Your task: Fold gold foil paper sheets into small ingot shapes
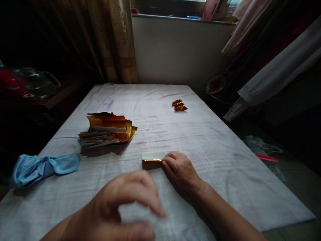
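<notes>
My right hand (181, 170) grips the right end of a folded strip of foil paper (152, 156), white on top with a thin gold edge toward me. The strip is just above or on the white cloth; I cannot tell which. Nearer the camera, my left hand (125, 201) is raised and slightly blurred, thumb and fingers curved apart with nothing between them. A stack of gold foil paper sheets (107, 130) lies to the left, its edges fanned and uneven. Farther off, several small folded gold foil pieces (179, 105) sit in a group.
A white cloth (160, 130) with wrinkles covers the table. A blue cloth (47, 167) lies crumpled at the left edge. A glass jug (35, 82) stands on a dark surface at left. Clothes (273, 67) hang at right, above plastic bags (260, 144) on the floor.
</notes>
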`<state>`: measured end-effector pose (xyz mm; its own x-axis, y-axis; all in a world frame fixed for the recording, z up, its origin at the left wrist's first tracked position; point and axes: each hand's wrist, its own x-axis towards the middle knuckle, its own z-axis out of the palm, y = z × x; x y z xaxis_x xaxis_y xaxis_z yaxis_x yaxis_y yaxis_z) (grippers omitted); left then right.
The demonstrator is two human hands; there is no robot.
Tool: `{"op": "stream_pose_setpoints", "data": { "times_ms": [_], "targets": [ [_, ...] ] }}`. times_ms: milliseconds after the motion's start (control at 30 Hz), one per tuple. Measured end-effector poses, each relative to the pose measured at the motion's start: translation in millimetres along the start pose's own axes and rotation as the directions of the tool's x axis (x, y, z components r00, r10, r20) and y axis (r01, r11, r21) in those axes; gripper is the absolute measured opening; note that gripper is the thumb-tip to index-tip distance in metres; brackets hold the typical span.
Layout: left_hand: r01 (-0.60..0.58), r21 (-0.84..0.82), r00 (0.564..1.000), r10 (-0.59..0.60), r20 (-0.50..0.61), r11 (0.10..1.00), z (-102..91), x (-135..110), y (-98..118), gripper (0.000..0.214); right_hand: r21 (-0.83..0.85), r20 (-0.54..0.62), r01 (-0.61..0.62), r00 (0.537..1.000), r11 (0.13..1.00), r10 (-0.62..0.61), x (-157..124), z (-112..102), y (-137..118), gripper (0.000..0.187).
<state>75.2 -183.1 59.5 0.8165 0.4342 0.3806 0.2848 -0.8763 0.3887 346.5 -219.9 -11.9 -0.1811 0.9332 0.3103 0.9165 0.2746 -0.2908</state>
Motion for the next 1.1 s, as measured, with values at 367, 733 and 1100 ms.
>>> {"op": "stream_pose_setpoints", "data": {
  "times_ms": [367,733,1100],
  "targets": [
    [0.183,-0.136,0.969,-0.202,-0.142,0.974,64.6,29,-76,0.021,0.107,0.056,-0.095,0.994,0.990,0.089,6,1,6,0.027],
    [-0.048,0.245,0.996,0.065,-0.061,0.968,67.7,21,-40,0.025,-0.010,-0.103,0.014,0.995,1.000,-0.015,-18,-5,-23,0.014],
    [-0.071,0.244,0.994,0.088,-0.063,0.967,77.1,18,-22,0.020,0.071,-0.116,0.046,0.993,0.996,-0.037,-26,3,-38,0.025]
  ]
}}
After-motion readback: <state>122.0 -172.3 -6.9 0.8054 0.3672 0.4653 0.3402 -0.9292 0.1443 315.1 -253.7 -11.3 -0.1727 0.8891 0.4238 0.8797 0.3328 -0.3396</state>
